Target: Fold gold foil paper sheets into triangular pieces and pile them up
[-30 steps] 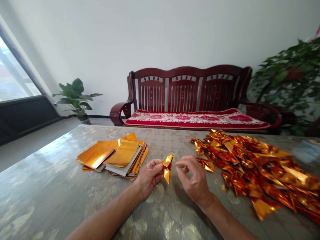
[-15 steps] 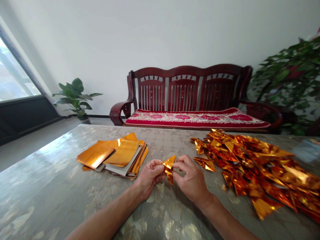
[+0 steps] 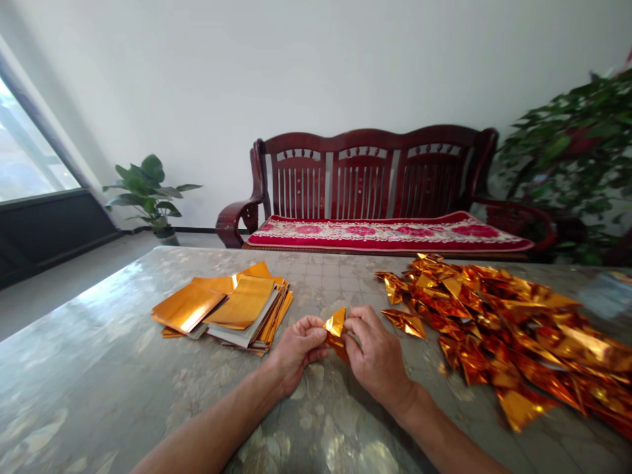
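A small folded piece of gold foil paper [image 3: 336, 324] is held between both hands above the table. My left hand [image 3: 300, 349] pinches its left side between thumb and fingers. On the other side, my right hand [image 3: 374, 349] is closed on its right edge, and the fingertips cover part of the paper. One folded gold piece [image 3: 405, 323] lies just beyond my right hand. Further right spreads a heap of folded gold foil pieces [image 3: 474, 316]. To the left of my hands lies a loose stack of flat gold paper sheets [image 3: 241, 303], some with grey sides showing.
The table [image 3: 123, 368] has a glossy grey patterned cover. Behind it stands a dark red wooden bench [image 3: 363, 178] with a red floral cushion [image 3: 385, 232]. Potted plants [image 3: 148, 187] stand at left and right. A clear plastic item [image 3: 607, 294] lies at the table's right edge.
My right hand has moved left and taken hold of the folded gold paper's right side. The paper has turned and changed shape a little. My left hand has kept its pinch.
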`<state>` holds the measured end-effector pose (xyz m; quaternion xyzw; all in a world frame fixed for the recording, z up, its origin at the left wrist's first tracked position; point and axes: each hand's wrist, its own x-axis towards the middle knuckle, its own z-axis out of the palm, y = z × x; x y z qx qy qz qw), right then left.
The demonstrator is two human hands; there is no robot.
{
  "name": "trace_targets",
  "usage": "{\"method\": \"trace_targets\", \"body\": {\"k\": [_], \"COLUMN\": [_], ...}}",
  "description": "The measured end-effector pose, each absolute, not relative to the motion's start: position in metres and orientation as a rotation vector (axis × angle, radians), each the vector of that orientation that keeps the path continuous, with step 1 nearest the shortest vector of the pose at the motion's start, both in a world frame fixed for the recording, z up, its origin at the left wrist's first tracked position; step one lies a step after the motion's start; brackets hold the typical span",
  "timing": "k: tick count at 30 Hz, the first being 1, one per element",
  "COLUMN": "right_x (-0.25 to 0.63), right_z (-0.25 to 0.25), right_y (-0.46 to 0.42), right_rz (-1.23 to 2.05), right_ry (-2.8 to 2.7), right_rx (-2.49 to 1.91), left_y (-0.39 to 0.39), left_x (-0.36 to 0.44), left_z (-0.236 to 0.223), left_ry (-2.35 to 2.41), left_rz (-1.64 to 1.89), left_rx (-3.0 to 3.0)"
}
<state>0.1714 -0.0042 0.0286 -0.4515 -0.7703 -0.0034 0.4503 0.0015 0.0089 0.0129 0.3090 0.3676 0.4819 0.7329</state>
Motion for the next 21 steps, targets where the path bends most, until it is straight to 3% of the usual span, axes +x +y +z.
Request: {"method": "trace_targets", "body": {"k": [13, 21], "right_x": [0.1611, 0.1656], "right_z": [0.0295, 0.0273], "right_y": [-0.0084, -0.0057], "right_rz": [0.31, 0.107], "right_ry": [-1.813, -1.878], "right_rx": [-1.059, -1.106], "left_y": [0.0095, 0.0036], "left_x": [0.003, 0.0059], "left_z": [0.0139, 0.0149], "left_ry": [0.771, 1.332], "left_rz": [1.07, 1.513], "left_rx": [0.661, 1.438]}}
